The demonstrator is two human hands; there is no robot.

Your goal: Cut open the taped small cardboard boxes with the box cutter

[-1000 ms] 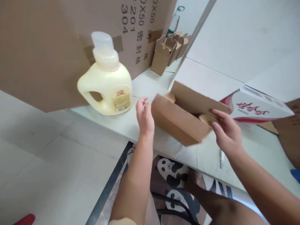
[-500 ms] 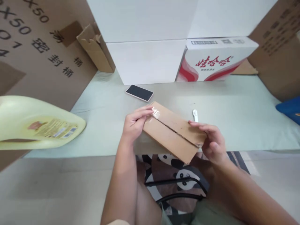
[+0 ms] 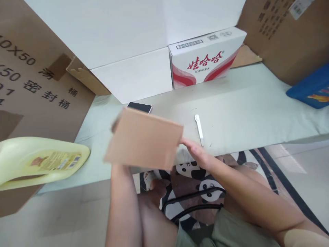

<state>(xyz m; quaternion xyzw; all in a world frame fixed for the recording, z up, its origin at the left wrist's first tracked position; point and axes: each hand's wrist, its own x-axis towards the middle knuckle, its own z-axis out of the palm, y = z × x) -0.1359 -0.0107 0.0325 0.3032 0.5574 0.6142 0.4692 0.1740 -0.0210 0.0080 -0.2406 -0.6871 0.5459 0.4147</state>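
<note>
A small brown cardboard box [image 3: 145, 139] is held up, tilted, over the front of the table, a plain blurred face toward me. My left forearm [image 3: 122, 195] runs up behind it; that hand grips the box from the far left side and is almost wholly hidden. At the box's right edge, my right hand [image 3: 195, 151] has its fingers nearly straight, the tips against the cardboard, the thumb not clearly seen. Just beyond that hand lies a white utility knife [image 3: 198, 129]. The box partly covers a phone [image 3: 140, 107] lying behind it.
White cartons [image 3: 133, 77] and a red-and-white carton [image 3: 203, 63] stand along the back. A pale yellow jug [image 3: 43, 161] lies at left, before a large brown carton [image 3: 33, 68]. A blue container [image 3: 312, 89] is at right. The table's front edge runs below my hands.
The box has been turned, so its taped seam no longer shows and a plain face does. Both hands shifted left with it, and my left hand went behind it. The view has swung right.
</note>
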